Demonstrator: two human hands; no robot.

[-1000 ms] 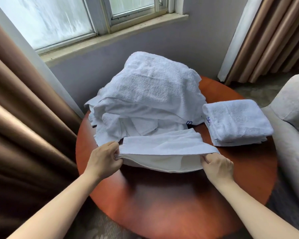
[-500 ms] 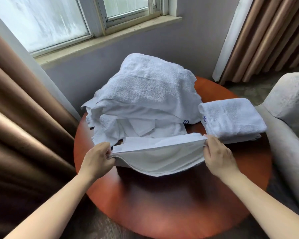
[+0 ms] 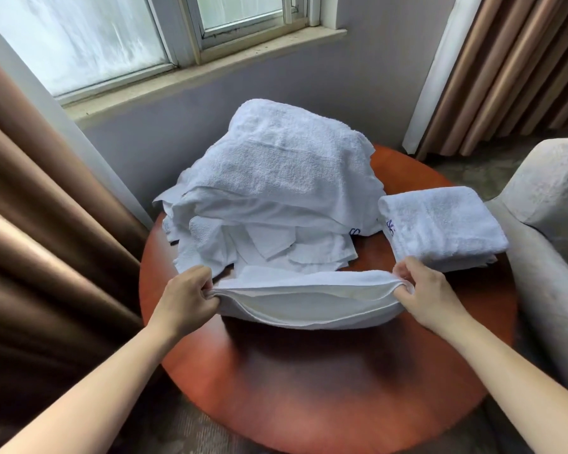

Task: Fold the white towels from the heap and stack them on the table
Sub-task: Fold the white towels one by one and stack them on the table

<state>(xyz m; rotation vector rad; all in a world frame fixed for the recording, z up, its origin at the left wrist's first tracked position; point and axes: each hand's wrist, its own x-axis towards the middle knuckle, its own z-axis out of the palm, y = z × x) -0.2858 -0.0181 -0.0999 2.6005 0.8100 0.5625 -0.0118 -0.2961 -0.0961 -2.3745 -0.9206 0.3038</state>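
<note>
One towel (image 3: 309,308) gripped by left hand (image 3: 186,298), right hand (image 3: 427,290), heap (image 3: 286,178) behind, stack (image 3: 440,224) near armchair (image 3: 551,198)

Only two hands and two arms of the person can be seen. The left hand (image 3: 186,298) is over the left side of the round red-brown bench (image 3: 309,404). The right hand (image 3: 423,290) is over its right side. The left arm (image 3: 95,381) and right arm (image 3: 505,371) are bare, long and slim.
</note>
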